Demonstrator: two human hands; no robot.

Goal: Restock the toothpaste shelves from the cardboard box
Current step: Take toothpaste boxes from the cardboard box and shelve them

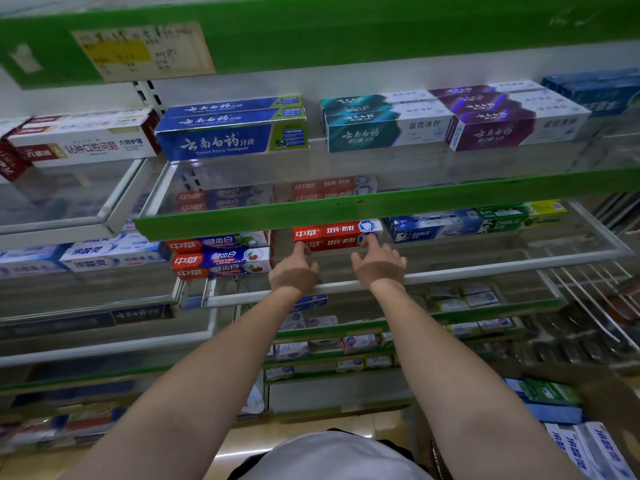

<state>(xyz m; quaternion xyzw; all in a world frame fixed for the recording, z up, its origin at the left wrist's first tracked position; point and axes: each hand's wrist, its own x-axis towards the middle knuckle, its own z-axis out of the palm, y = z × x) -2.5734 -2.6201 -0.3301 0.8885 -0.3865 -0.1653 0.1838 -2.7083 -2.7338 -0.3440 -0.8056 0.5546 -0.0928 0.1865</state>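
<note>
Between both hands' grip (334,261) sits the red toothpaste box (332,236).

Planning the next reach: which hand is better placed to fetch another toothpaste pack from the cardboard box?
Probably the right hand. The cardboard box sits low on the right, under that arm; the left hand would have to cross over. Both hands touch the red toothpaste boxes.

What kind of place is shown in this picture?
Most likely a shop's toiletries aisle. Tiered glass shelves with green edge strips carry many boxed toothpastes in rows, such as the blue boxes, and a paper price label is stuck on the top strip.
</note>
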